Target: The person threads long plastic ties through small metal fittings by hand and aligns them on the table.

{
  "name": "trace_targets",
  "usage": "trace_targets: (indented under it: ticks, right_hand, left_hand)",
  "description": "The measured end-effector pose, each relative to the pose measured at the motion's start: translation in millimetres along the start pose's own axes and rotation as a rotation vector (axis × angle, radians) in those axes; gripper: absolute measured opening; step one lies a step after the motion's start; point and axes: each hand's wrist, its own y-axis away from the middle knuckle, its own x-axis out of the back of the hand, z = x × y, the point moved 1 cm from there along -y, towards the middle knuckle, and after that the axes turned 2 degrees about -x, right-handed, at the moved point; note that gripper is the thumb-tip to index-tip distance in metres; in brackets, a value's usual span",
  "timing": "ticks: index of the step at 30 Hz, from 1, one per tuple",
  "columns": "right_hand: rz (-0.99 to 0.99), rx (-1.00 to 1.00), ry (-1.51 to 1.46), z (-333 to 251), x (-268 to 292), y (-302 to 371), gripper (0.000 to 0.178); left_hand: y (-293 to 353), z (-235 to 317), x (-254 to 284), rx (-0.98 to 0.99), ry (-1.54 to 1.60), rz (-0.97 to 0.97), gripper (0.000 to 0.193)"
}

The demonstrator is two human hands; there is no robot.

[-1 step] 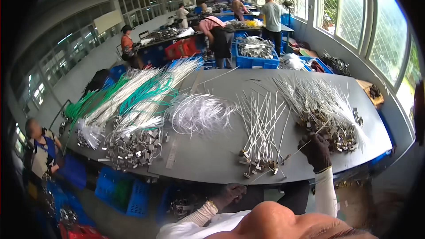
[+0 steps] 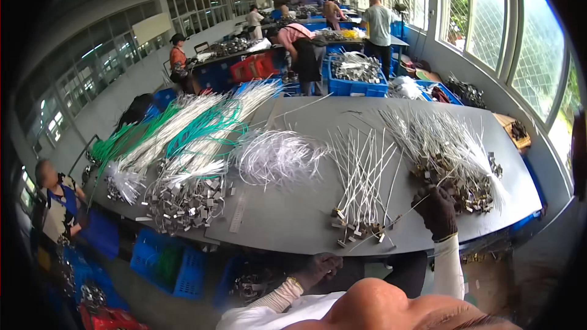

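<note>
My right hand (image 2: 438, 211), in a dark glove, is closed around a thin wire cable (image 2: 405, 212) over the right side of the table. The cable slants down and left toward the front edge. Beside that hand lies a thick bundle of silvery cables (image 2: 437, 131) with small brass-coloured metal blocks (image 2: 474, 192) at their near ends. A smaller group of pale cables (image 2: 361, 174), also ending in small blocks, lies left of it. My left hand (image 2: 318, 269), gloved too, is at the table's front edge with fingers curled; whatever is in them is hidden.
A coil of clear strands (image 2: 278, 159) lies mid-table. White cables (image 2: 159, 140) and green cables (image 2: 205, 125) with metal pieces (image 2: 183, 205) fill the left. Blue crates (image 2: 168, 263) stand below and beyond the grey table (image 2: 275, 226). Several people work nearby.
The view has shifted very slightly. The fingers of my left hand have moved a little; my right hand keeps its hold on the cable.
</note>
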Motion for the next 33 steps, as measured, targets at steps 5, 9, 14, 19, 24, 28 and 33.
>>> trace_targets:
  ticks: [5, 9, 14, 19, 24, 28, 33]
  right_hand:
    - [0.067, 0.095, -0.030, 0, -78, 27, 0.019]
    - [-0.021, 0.083, 0.110, 10, -119, 48, 0.016]
    - [-0.071, 0.066, 0.332, 33, -147, 72, 0.022]
    - [-0.181, 0.146, 0.691, 39, -173, 101, 0.030]
    - [-0.226, 0.324, 0.762, 57, -162, 108, 0.022]
    - [-0.177, 0.295, 0.779, 62, -154, 113, 0.020]
    - [-0.181, 0.321, 0.899, 74, -137, 117, 0.021]
  left_hand:
    - [7, 57, -36, -0.482, -0.179, -0.021, 0.026]
    - [-20, 53, -47, -0.455, -0.490, -0.077, 0.013]
    - [2, 117, -83, -0.911, -0.893, 0.115, 0.011]
    - [10, 125, -96, -0.734, -0.702, 0.053, 0.015]
    - [-12, 89, -78, -0.946, -0.694, 0.000, 0.037]
    - [-24, 70, -79, -1.009, -0.685, 0.004, 0.047]
    - [-23, 71, -89, -0.544, -0.078, -0.178, 0.045]
